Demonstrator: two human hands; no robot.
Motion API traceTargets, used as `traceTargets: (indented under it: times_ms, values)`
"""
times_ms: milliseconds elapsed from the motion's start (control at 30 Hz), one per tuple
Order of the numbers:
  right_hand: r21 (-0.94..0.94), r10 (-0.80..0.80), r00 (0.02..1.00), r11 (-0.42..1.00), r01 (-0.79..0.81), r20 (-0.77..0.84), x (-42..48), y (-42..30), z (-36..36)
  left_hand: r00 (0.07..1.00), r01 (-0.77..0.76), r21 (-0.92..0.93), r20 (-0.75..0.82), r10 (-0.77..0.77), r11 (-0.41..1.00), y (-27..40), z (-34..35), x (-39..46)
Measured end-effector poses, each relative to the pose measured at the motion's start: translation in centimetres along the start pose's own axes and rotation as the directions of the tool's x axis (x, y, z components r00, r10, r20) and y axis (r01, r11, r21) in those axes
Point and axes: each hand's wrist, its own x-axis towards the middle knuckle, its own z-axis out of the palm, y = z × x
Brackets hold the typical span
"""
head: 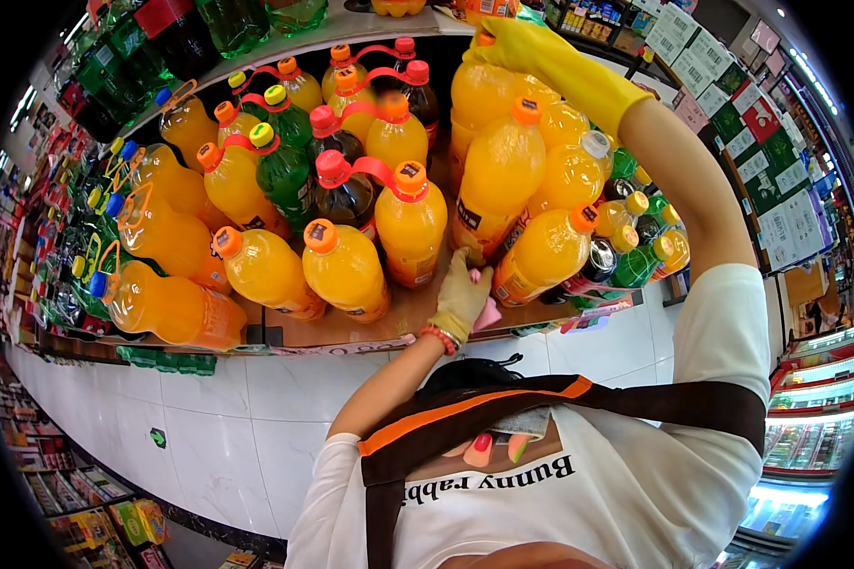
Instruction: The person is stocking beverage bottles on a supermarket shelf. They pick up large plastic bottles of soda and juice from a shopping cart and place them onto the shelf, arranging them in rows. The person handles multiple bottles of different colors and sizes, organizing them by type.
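Note:
My right hand (502, 46), in a yellow rubber glove, grips the orange cap and neck of an orange drink bottle (478, 92) at the back of the display. My left hand (462, 295), in a pale yellow glove, holds a pink cloth (487, 314) low over the brown shelf board (416, 313). Its fingertips are by the base of a large upright orange drink bottle (502, 171); whether they touch it is unclear. A tilted orange drink bottle (544, 256) stands just right of the cloth.
Left of my hands, orange drink bottles (345, 270) stand beside cola bottles (341, 192) and green soda bottles (285, 171), some joined by red straps. Larger blue-capped bottles (174, 306) lean at the left edge. Smaller bottles (640, 263) fill the right end. White floor tiles (206, 427) lie below.

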Motion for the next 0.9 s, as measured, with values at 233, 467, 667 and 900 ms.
traceTargets:
  times_ms: [233,467,667,900]
  values:
    - [-0.105,-0.034,0.963,0.994,0.006,-0.267,2.5,-0.6,0.4,0.982,-0.185,0.014,-0.042,0.186,0.983,-1.8,2.1,5.6]
    - [-0.113,-0.142,0.939,0.987,0.111,-0.312,-2.0,-7.9,-7.4,0.971,-0.235,-0.007,-0.053,0.234,0.972,-2.0,0.5,7.0]
    - [-0.157,-0.011,0.997,0.988,-0.002,-0.081,-15.2,-11.9,-11.6,0.989,-0.137,-0.032,0.059,0.138,0.990,-0.2,-0.5,2.8]
    - [-0.380,0.176,0.896,0.925,-0.008,0.409,-24.3,-11.4,-8.7,0.962,-0.205,-0.110,0.159,0.221,0.973,-1.3,-1.0,-0.5]
